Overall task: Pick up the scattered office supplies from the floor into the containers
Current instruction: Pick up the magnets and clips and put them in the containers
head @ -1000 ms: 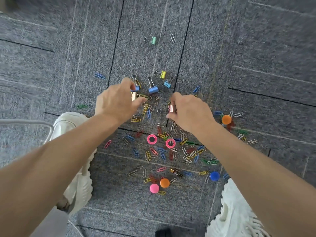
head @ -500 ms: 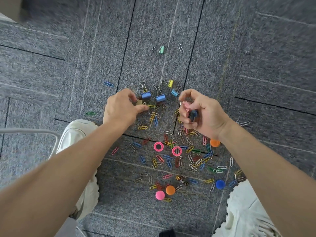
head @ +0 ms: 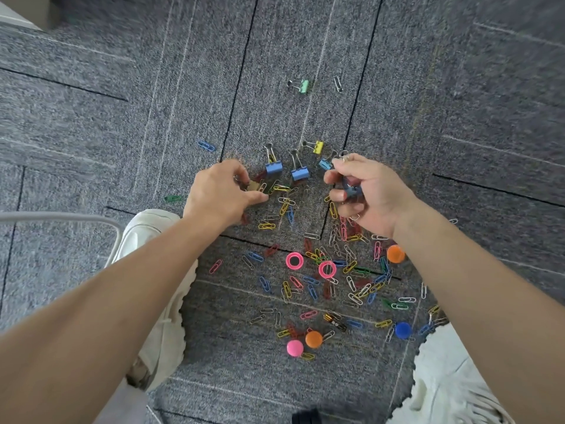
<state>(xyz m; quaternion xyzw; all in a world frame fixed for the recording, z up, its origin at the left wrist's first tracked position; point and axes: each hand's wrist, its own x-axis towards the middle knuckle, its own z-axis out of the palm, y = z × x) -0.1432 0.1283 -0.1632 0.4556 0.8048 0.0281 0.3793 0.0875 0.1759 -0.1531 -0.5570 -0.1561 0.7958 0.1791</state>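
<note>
Gold binder clip pinched by our left hand, dark binder clip clenched in our right hand, we'd best lift the blue binder clips at twelve o'clock by their handles.

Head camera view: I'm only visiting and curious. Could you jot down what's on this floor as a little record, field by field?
floor: grey carpet
left hand: pinches a gold binder clip
right hand: curled round a dark binder clip, perhaps more
loose clips: two blue binder clips, a yellow binder clip, a green binder clip farther off
paper clips: many, mixed colours, scattered
round pieces: two pink rings; orange, pink and blue buttons
containers: none in view
</note>
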